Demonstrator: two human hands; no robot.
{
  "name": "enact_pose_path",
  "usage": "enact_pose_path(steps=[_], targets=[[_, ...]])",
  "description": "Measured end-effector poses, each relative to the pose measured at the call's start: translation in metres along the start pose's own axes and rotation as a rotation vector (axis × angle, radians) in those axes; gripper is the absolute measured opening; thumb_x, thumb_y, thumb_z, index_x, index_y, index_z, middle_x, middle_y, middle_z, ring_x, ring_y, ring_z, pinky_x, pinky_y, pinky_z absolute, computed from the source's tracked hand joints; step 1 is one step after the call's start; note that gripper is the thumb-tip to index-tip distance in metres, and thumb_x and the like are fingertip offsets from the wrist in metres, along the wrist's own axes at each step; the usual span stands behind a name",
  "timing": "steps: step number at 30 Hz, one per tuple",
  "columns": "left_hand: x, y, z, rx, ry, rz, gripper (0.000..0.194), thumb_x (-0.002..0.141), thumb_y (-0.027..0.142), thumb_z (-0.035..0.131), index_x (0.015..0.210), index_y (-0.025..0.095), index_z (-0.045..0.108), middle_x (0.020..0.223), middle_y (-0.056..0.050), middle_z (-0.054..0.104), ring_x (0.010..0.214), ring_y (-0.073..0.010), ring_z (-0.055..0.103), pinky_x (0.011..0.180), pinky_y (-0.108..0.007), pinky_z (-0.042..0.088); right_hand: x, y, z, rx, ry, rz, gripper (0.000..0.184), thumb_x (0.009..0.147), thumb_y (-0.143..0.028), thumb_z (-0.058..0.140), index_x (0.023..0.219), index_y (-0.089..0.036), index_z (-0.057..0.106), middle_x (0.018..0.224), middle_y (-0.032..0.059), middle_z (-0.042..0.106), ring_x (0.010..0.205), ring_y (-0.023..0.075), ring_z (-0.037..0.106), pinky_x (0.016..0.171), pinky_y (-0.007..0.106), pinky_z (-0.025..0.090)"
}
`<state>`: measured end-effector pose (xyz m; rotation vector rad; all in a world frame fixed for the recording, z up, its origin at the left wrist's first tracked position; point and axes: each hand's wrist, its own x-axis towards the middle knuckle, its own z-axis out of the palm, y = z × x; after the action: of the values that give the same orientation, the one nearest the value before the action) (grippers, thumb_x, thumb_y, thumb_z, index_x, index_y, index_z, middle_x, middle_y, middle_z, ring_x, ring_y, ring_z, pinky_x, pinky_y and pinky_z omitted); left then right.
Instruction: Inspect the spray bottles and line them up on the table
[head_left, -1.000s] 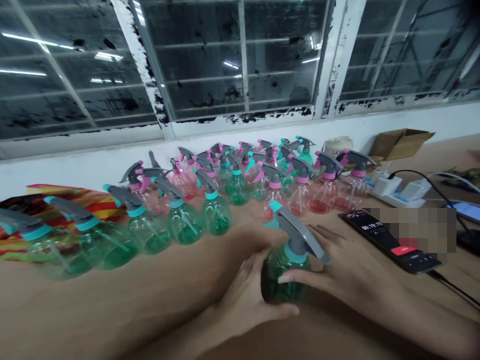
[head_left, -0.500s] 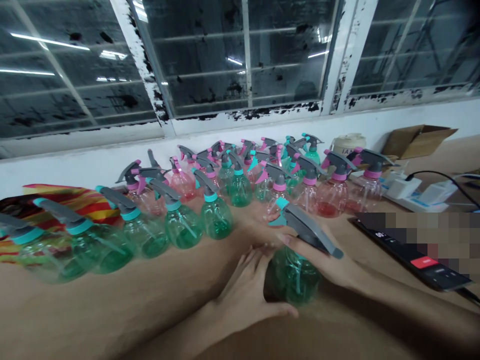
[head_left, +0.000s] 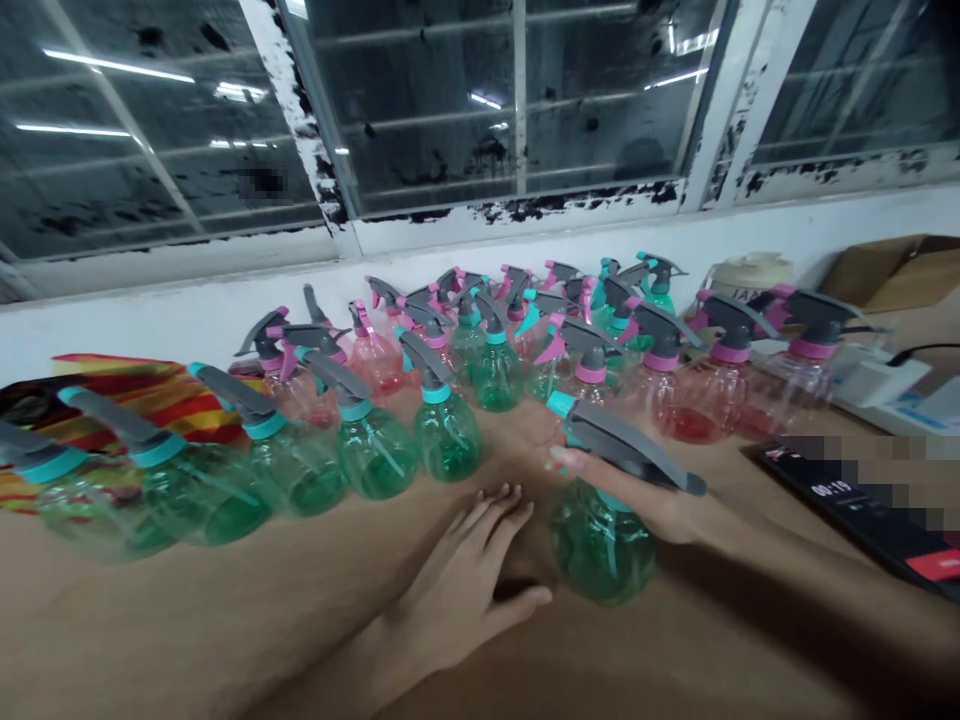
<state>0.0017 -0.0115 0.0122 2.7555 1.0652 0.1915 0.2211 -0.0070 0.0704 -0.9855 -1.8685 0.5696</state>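
Note:
My right hand (head_left: 637, 495) is closed round the neck of a green spray bottle (head_left: 604, 555), under its grey and turquoise trigger head. The bottle stands roughly upright over the front of the table. To its left, apart from it, my left hand (head_left: 469, 570) lies with fingers stretched out on the table and holds nothing. Ahead of it stands another green spray bottle (head_left: 448, 440), the right end of a slanting row of several green ones. Clear reddish spray bottles (head_left: 690, 405) with pink collars stand beyond my right hand.
More spray bottles crowd together against the wall under the window. A phone (head_left: 855, 510) lies at the right, near a power strip (head_left: 922, 400) with plugs. Behind are a cardboard box (head_left: 892, 270) and a pale container (head_left: 750, 272). A striped cloth (head_left: 142, 385) lies at the left.
My left hand has drawn a little away to the left from the held bottle, widening the gap. My right hand keeps its grip on the bottle. The view has shifted slightly.

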Motion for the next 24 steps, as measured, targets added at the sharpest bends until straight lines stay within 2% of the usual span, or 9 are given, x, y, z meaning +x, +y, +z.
enact_pose_path(steps=[4, 7, 10, 17, 24], targets=[[0.0, -0.001, 0.0, 0.006, -0.011, -0.002, 0.067, 0.09, 0.054, 0.048, 0.141, 0.015, 0.031, 0.148, -0.011, 0.029, 0.136, -0.0265, 0.025, 0.11, -0.046, 0.025, 0.001, -0.001, -0.001, 0.033, -0.045, 0.013, 0.023, 0.088, -0.039, 0.05, 0.074, -0.023, 0.059, 0.068, -0.0008, 0.058, 0.065, 0.0152, 0.057, 0.063, 0.03, 0.048], [0.0, -0.002, 0.0, 0.0, 0.002, 0.002, 0.065, 0.09, 0.053, 0.049, 0.14, 0.015, 0.033, 0.148, -0.011, 0.03, 0.136, -0.0276, 0.026, 0.109, -0.047, 0.026, 0.002, 0.002, 0.0, 0.11, -0.059, 0.006, 0.017, 0.088, -0.039, 0.052, 0.083, -0.025, 0.06, 0.072, -0.0017, 0.058, 0.064, 0.0145, 0.056, 0.063, 0.03, 0.047], [0.0, -0.002, 0.001, -0.003, 0.021, 0.013, 0.064, 0.089, 0.053, 0.05, 0.14, 0.017, 0.033, 0.147, -0.011, 0.032, 0.135, -0.0272, 0.028, 0.109, -0.047, 0.026, 0.004, 0.006, 0.001, 0.187, -0.078, 0.021, 0.012, 0.086, -0.037, 0.056, 0.093, -0.027, 0.06, 0.081, -0.0012, 0.061, 0.071, 0.0156, 0.059, 0.067, 0.031, 0.048], [0.0, -0.004, 0.004, 0.014, 0.036, 0.035, 0.064, 0.091, 0.051, 0.048, 0.141, 0.017, 0.029, 0.147, -0.011, 0.032, 0.135, -0.0269, 0.028, 0.108, -0.046, 0.027, 0.003, -0.002, 0.001, 0.304, -0.104, 0.086, 0.029, 0.081, -0.032, 0.063, 0.11, -0.027, 0.058, 0.103, 0.0027, 0.067, 0.091, 0.0191, 0.065, 0.079, 0.033, 0.053], [0.0, -0.003, 0.002, 0.022, 0.026, 0.024, 0.063, 0.09, 0.05, 0.051, 0.14, 0.017, 0.032, 0.147, -0.011, 0.032, 0.135, -0.0273, 0.028, 0.108, -0.047, 0.028, -0.001, -0.004, 0.003, 0.314, -0.069, 0.068, 0.024, 0.082, -0.029, 0.062, 0.105, -0.027, 0.063, 0.105, 0.0035, 0.064, 0.097, 0.0198, 0.063, 0.084, 0.034, 0.052]])
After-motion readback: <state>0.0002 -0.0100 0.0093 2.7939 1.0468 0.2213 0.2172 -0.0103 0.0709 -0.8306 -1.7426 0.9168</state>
